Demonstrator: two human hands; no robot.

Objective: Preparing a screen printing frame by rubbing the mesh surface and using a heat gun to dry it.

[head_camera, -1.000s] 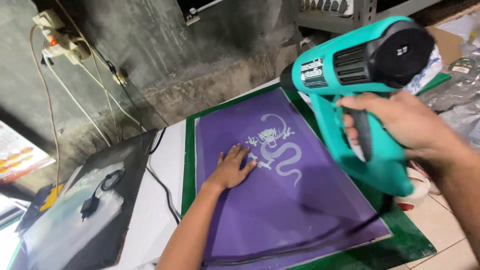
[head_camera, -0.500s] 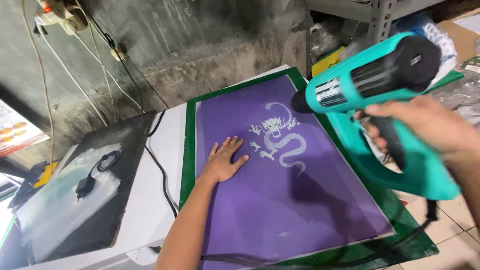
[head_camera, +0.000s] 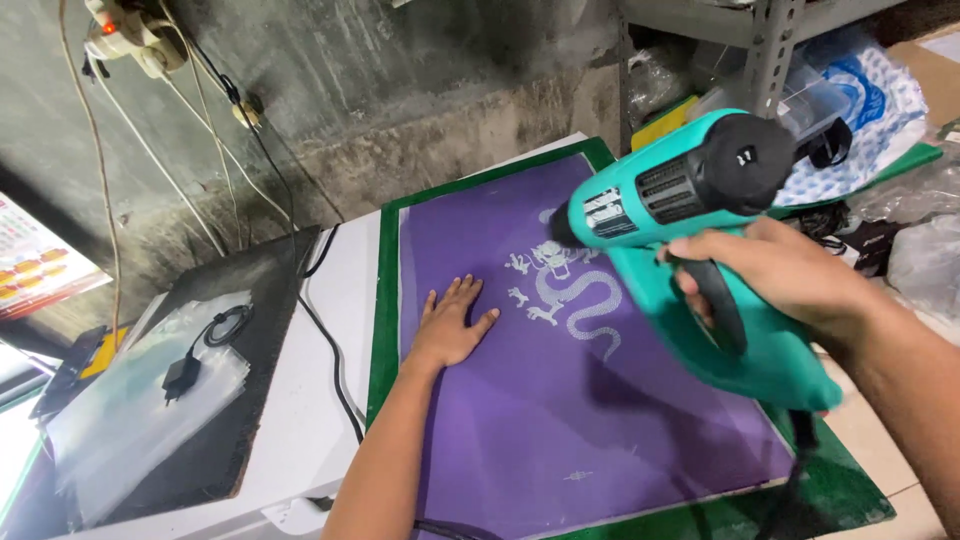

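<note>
Left hand (head_camera: 448, 328) lies flat, fingers spread, pressing on the purple sheet (head_camera: 520, 400) that sits on the green mat (head_camera: 385, 300) on the white table (head_camera: 330, 400), just beside the white dragon print (head_camera: 570, 295). Right hand (head_camera: 780, 280) has its grip wrapped tight around the handle of the teal heat gun (head_camera: 680, 190), held above the sheet, nozzle pointing down toward the dragon. A black cable (head_camera: 330, 350) trails along the table left of the mat.

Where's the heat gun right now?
In the head view, the teal heat gun is at the right, gripped in the right hand, its nozzle over the white dragon print on the purple screen; the left hand lies flat beside the print.
</note>
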